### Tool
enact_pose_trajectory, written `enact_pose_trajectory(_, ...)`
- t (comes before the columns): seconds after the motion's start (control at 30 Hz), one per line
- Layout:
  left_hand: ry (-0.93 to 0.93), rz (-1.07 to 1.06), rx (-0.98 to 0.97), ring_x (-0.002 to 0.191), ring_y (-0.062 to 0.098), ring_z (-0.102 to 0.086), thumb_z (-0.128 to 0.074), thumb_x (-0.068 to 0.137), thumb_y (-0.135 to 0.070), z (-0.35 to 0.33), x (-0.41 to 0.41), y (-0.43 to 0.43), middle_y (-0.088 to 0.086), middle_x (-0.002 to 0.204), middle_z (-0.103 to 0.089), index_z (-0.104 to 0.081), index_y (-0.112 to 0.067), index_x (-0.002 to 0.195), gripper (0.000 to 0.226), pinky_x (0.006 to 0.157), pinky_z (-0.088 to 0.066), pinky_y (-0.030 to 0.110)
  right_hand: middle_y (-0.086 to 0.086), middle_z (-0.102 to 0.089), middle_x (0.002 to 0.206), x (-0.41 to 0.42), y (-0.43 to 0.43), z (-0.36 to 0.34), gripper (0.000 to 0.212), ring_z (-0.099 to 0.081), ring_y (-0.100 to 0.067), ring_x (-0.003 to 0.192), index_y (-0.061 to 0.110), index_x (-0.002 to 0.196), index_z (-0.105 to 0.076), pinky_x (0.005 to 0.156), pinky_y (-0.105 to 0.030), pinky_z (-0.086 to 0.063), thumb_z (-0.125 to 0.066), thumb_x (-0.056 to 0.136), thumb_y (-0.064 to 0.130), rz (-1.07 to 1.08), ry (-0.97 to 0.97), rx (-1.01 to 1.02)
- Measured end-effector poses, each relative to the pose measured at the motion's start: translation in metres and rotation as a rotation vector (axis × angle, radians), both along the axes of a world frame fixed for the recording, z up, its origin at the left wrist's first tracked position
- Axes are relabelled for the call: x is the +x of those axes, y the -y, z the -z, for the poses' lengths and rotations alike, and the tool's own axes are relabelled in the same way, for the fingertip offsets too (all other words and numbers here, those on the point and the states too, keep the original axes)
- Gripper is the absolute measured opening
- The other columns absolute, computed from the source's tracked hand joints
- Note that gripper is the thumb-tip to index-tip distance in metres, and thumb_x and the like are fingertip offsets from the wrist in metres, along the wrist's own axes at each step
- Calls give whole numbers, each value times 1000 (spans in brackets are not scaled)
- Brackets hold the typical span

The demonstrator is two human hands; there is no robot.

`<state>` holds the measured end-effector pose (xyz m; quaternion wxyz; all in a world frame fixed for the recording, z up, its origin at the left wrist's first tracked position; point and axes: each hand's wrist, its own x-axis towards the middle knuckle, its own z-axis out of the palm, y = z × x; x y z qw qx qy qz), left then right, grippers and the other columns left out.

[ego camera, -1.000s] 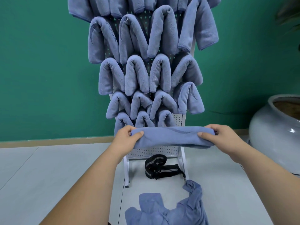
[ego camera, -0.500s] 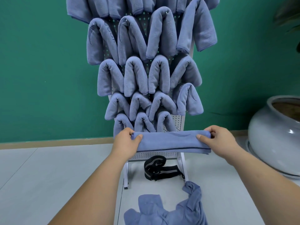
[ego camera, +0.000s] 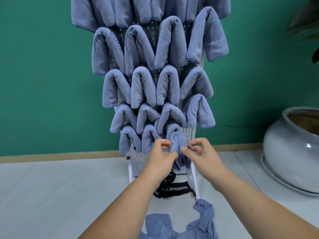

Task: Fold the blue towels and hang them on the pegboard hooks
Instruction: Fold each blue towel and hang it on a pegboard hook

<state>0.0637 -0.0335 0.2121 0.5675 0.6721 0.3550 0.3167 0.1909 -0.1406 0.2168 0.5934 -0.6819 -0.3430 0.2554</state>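
Note:
A folded blue towel hangs doubled over in front of the lower right part of the white pegboard, its two ends pointing down. My left hand pinches its left side and my right hand pinches its right side, both close together. I cannot tell whether the towel sits on a hook. Several folded blue towels hang in rows on the pegboard above. A heap of unfolded blue towels lies on the floor below my arms.
A black strap lies on the floor at the foot of the pegboard stand. A large grey ceramic pot stands at the right. A green wall is behind the board, with plant leaves at the upper right.
My hands held the towel stretched out flat between them. They have come together, so the towel now hangs doubled over at the board's lower right.

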Motion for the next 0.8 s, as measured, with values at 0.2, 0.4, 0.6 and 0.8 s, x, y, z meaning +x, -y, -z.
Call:
enact_pose_trajectory(0.2,64,-19,-132,77,11,-58,-67,94,-11,13,15,-1,-3,86,-61,-54,-25,137,46,74,-49,24,-7,-69,117,-3,1,1,36,-67,-10,107,24,133,-55,90,-17,-52,-68,101,32,19,-131,22)
enact_pose_trajectory(0.4,151,23,-100,108,12,-73,-73,95,-10,25,39,16,-6,114,-76,-65,-35,122,38,82,-59,22,8,-69,123,2,-1,6,28,-68,0,106,35,129,-60,96,-30,-57,-62,103,25,43,-76,18)
enact_pose_trajectory(0.6,140,-16,69,93,6,-75,-66,95,-11,24,74,24,-14,101,-78,-65,-45,108,37,84,-62,30,11,-71,112,30,-4,14,30,-70,-11,97,31,127,-49,82,-41,-59,-63,100,28,198,137,-68)
enact_pose_trajectory(0.8,52,38,170,86,-3,-67,-67,94,-8,9,113,17,-14,102,-70,-58,-49,109,44,69,-51,9,10,-74,95,74,-7,17,27,-68,-19,85,34,127,-62,74,-36,-54,-55,102,26,421,394,-102)
